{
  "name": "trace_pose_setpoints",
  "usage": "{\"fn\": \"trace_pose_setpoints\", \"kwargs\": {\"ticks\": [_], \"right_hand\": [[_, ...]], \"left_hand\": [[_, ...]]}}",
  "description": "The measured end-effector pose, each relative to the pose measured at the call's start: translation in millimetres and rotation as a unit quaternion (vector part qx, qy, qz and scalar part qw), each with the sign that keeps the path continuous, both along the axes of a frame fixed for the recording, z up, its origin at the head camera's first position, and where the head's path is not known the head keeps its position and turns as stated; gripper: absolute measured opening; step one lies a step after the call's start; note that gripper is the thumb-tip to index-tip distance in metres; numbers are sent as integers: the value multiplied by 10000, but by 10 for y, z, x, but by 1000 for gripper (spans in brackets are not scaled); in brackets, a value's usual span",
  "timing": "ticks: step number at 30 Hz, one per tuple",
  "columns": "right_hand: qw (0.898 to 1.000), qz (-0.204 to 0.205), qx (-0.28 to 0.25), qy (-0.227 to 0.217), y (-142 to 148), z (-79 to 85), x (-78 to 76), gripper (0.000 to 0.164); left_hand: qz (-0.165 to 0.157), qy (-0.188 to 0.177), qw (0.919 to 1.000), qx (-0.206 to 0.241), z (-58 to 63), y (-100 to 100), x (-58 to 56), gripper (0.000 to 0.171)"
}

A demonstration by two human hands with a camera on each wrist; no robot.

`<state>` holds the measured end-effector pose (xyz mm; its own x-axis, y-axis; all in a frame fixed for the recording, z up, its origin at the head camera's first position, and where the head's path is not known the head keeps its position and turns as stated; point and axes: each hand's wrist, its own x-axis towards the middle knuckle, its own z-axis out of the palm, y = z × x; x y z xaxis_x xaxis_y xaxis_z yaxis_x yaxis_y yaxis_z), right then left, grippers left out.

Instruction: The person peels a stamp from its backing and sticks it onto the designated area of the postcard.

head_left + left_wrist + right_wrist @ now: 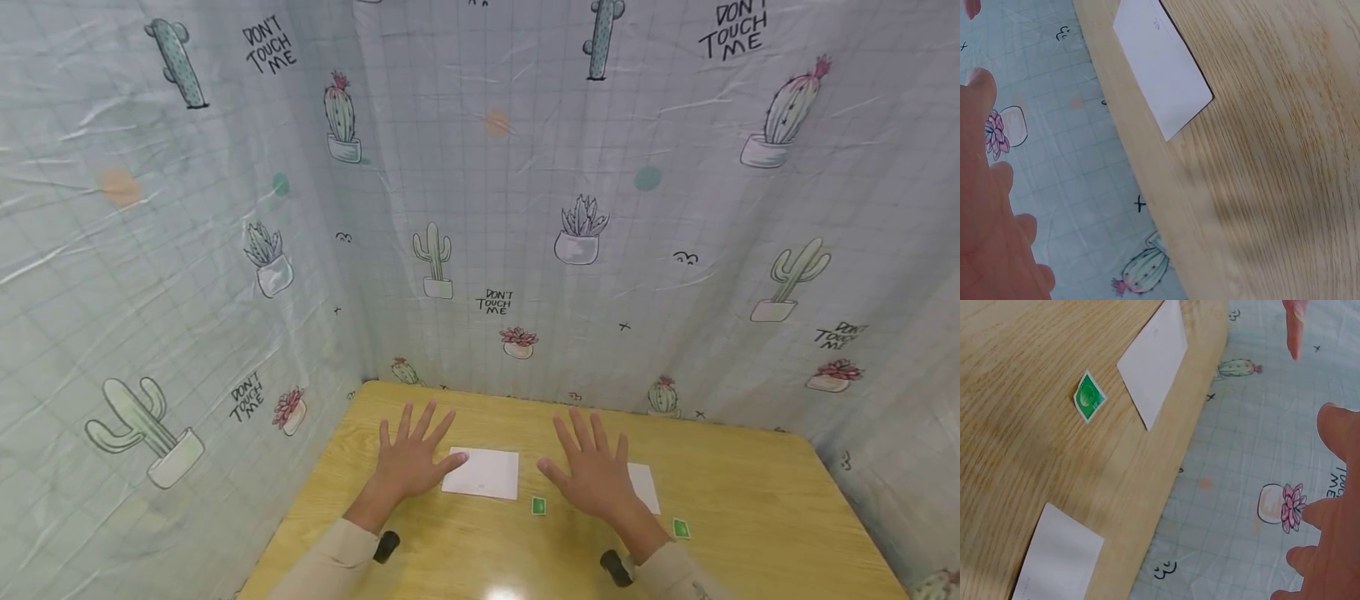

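My left hand [408,462] hovers above the left part of the table, fingers spread and holding nothing. Its thumb overlaps the corner of a white rectangular paper [483,474], which looks like an envelope or card with a tiny mark. My right hand [596,479] is likewise spread and holds nothing. Partly hidden behind it lies a second white paper [644,488]. A small green stamp-like piece [538,506] with a white border lies between the hands; in the right wrist view this green piece [1089,397] sits near the first paper. Another green piece [681,528] lies right of my right wrist.
The yellow wooden table [750,483] ends at a back edge against a hanging curtain [465,183] printed with cacti. The curtain also closes off the left and right sides. A dark strap-like piece [617,568] shows at the right wrist, another [386,547] at the left.
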<state>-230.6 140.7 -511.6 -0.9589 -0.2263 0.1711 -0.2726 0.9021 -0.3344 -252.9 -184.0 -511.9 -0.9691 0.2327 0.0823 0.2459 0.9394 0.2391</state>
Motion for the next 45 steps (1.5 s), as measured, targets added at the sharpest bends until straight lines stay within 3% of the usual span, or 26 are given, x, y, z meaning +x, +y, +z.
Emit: {"fn": "trace_pose_setpoints", "kwargs": {"ticks": [10, 15, 19, 26, 34, 45], "right_hand": [[9996, 85, -221, -160, -29, 18, 51, 80], [9995, 62, -179, -242, -50, -54, 66, 80], [9999, 36, -127, -50, -55, -149, 57, 80], [9998, 152, -73, -106, -109, -121, 82, 77], [9999, 89, -105, -45, -111, -184, 88, 78], [9997, 64, -116, -205, -146, -191, 109, 78]], "left_hand": [[-16, 21, 10000, -2, -62, 11, -19, 79], [-49, -29, 10000, 78, -90, -10, -7, 79], [-114, 46, 9996, 244, -104, -19, -8, 79], [-62, -77, 9997, 207, -152, -16, 25, 79], [-182, 97, 9988, 455, -229, 3, 31, 78], [-79, -44, 9996, 267, -241, 9, 67, 76]]}}
